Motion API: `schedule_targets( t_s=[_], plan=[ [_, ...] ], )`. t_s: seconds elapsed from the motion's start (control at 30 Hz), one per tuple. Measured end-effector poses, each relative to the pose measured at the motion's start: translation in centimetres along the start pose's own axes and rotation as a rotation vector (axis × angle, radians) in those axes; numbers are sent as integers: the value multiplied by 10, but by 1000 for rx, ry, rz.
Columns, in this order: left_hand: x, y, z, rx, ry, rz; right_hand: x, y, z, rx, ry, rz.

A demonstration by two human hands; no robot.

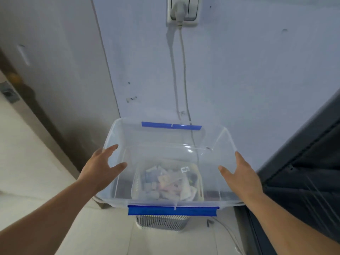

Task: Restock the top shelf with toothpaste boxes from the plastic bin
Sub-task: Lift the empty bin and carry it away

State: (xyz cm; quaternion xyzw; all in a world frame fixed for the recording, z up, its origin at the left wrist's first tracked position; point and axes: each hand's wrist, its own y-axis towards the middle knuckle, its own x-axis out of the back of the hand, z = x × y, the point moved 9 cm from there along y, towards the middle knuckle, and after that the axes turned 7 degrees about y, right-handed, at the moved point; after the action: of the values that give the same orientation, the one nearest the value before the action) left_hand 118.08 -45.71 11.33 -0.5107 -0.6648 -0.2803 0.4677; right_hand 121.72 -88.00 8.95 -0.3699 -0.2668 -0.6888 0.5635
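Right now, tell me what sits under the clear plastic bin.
Through the clear plastic bin, a white slatted basket of jumbled small packets shows. The bin's blue handle covers its front rim; the packets are too blurred to identify.

Seen from a head-worn camera, a person is working bare-armed. The left forearm (55, 208) is showing uncovered along its whole visible length, and the right forearm (290, 221) is showing likewise. The left grip (100, 166) and the right grip (241, 173) are appearing bare as well, each presenting a thumb and a forefinger plainly, the remaining fingers being too hidden to make out.
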Motion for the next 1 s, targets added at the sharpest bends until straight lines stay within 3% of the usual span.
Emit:
schedule_targets(
  t_s=[0.6, 1.0],
  plan=[
    [-163, 95, 60, 41, -32, 243, -160, 51, -94, -161, 20, 96],
    [-199, 110, 81, 56, -21, 283, -208, 56, -118, -210, 75, 161]
  ],
)
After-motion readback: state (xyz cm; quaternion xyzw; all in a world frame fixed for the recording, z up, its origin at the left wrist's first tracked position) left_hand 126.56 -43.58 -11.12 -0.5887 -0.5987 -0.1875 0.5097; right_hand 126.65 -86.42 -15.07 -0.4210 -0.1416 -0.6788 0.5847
